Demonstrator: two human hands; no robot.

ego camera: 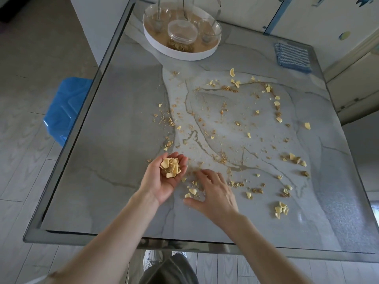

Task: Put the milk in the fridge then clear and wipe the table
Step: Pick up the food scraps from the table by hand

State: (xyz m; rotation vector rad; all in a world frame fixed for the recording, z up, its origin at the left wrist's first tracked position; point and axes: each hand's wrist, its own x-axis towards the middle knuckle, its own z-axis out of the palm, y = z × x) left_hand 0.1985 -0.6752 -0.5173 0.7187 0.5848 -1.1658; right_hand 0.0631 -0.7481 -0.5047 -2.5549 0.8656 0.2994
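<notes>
Yellow flakes and brown crumbs [235,124] lie scattered over the middle and right of the grey marble-look table [114,140]. My left hand [164,177] is turned palm up and cupped, holding a small heap of gathered flakes [170,168]. Just to its right my right hand [213,191] lies palm down on the table with fingers spread, touching the surface beside a few flakes [191,191]. A blue-and-white striped cloth [292,56] lies folded at the far right corner. No milk is in view.
A round white tray [184,53] at the table's far edge holds a lidded jar of cereal [181,36] and glass cups with spoons. A blue stool [65,107] stands left of the table. White cabinet doors rise behind and to the right.
</notes>
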